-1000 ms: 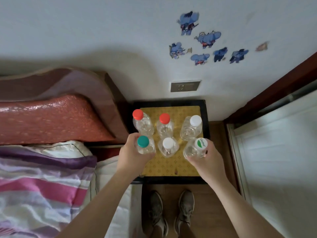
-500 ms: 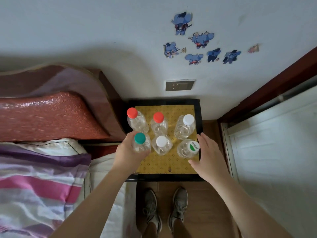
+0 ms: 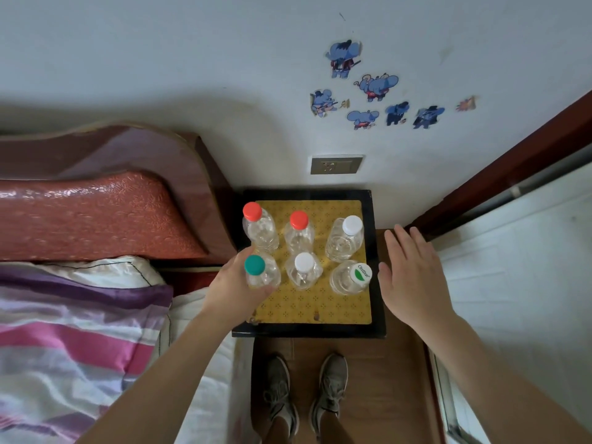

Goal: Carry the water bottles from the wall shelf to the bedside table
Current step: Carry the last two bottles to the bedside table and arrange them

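Several clear water bottles stand upright in two rows on the bedside table (image 3: 378, 315), which has a yellow patterned mat and a black rim. My left hand (image 3: 234, 288) wraps around the green-capped bottle (image 3: 261, 272) at the front left. The bottle with the white-and-green label cap (image 3: 350, 278) stands free at the front right. My right hand (image 3: 413, 274) hovers open just right of it, fingers spread, touching nothing. Between them is a white-capped bottle (image 3: 302, 270). Behind stand two red-capped bottles (image 3: 259, 227) and another white-capped one (image 3: 346, 238).
A bed with a red headboard (image 3: 96, 213) and striped bedding (image 3: 73, 331) lies left of the table. A wall socket (image 3: 336, 164) sits above the table. A dark wooden door frame (image 3: 499, 168) runs at the right. My feet (image 3: 304, 392) stand on the wooden floor before the table.
My right hand let go of the label-capped bottle, opened and drew away to the right. My left hand stays on the green-capped bottle.
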Motion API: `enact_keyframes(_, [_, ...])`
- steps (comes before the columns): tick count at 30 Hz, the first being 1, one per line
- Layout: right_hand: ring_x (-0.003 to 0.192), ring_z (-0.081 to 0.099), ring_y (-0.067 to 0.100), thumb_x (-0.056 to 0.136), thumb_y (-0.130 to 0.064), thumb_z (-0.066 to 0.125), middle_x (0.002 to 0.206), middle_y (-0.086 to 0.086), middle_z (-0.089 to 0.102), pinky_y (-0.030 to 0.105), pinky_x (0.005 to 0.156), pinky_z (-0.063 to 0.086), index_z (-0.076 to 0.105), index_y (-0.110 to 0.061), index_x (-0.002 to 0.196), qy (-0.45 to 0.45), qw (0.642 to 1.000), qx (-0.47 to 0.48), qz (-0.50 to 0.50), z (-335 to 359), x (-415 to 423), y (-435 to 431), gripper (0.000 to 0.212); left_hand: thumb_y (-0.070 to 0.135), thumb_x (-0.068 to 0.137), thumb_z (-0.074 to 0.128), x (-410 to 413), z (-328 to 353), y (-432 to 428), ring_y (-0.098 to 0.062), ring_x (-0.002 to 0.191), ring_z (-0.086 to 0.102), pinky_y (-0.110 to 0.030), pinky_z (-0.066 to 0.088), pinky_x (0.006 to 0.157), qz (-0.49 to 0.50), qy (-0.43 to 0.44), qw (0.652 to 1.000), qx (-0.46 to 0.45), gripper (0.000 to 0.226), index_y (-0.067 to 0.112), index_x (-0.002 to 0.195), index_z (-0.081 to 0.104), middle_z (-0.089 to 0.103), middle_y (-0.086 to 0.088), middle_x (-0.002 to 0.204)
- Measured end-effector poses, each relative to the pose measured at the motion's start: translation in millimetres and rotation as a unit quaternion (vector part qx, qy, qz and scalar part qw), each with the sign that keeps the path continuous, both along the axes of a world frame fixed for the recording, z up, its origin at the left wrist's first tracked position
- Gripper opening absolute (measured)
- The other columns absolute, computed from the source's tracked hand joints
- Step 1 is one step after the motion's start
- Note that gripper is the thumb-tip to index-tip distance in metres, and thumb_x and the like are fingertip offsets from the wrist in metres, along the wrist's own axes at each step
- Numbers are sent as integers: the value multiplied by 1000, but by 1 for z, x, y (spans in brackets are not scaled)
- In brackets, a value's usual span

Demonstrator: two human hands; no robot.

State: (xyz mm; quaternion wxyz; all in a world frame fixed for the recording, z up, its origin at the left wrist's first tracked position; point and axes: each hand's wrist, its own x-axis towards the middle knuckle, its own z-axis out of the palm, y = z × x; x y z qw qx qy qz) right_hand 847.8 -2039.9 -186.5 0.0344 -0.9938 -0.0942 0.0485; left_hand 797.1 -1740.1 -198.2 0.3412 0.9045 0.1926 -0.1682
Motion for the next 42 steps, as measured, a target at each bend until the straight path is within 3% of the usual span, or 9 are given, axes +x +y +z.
enact_keyframes(5, [142,30,32,95,-31,48,151,12,38,49,115,28,36,-10,145,-1,1000,-2,6,24,8,2,56,44,74,82,-5,20,17,-17,136,46,-41,42,111,-30,14,999,19,99,26,155,28,41,4,155])
enact_keyframes(8, [143,28,30,96,-32,44,153,12,36,48,116,26,33,-10,147,-2,1000,5,14,44,15,7,56,47,85,71,-6,41,21,-18,150,24,-40,24,123,-65,-46,992,97,89,22,157,24,26,0,164])
enact_keyframes(11, [143,28,30,97,-32,42,153,13,35,48,116,26,33,-9,147,-8,999,19,30,65,22,17,56,43,92,61,-5,65,25,-19,154,12,-40,10,126,-111,-97,973,175,79,20,158,25,17,-1,167])
enact_keyframes(18, [146,21,24,99,-35,37,157,9,28,46,117,25,29,-11,149,4,995,46,83,94,34,57,56,25,97,50,9,96,37,-23,153,18,-40,13,125,-123,-152,955,223,62,14,156,30,24,-6,165])
enact_keyframes(29, [147,18,19,100,-38,33,159,3,24,40,120,20,23,-17,151,68,992,70,85,62,39,133,56,23,101,46,65,59,40,-21,148,29,-34,23,121,-199,-153,955,158,56,16,155,33,33,-3,161])
enact_keyframes(35, [136,38,19,100,-32,40,147,2,43,35,114,32,39,-17,143,99,987,106,67,43,43,151,46,28,100,52,84,46,40,-17,129,49,-36,50,100,-226,-132,958,117,50,20,149,43,48,4,148])
enact_keyframes(39, [122,48,17,99,-24,46,134,0,53,30,104,39,45,-16,139,119,984,122,57,39,48,155,41,23,99,55,91,39,40,-17,113,56,-32,51,91,-222,-115,964,96,44,20,142,48,58,4,133])
enact_keyframes(42, [120,48,16,97,-20,50,131,-1,55,27,102,36,49,-15,135,121,983,127,55,42,57,153,38,23,98,57,98,40,37,-15,109,58,-28,48,89,-213,-114,968,75,39,21,136,52,60,4,126])
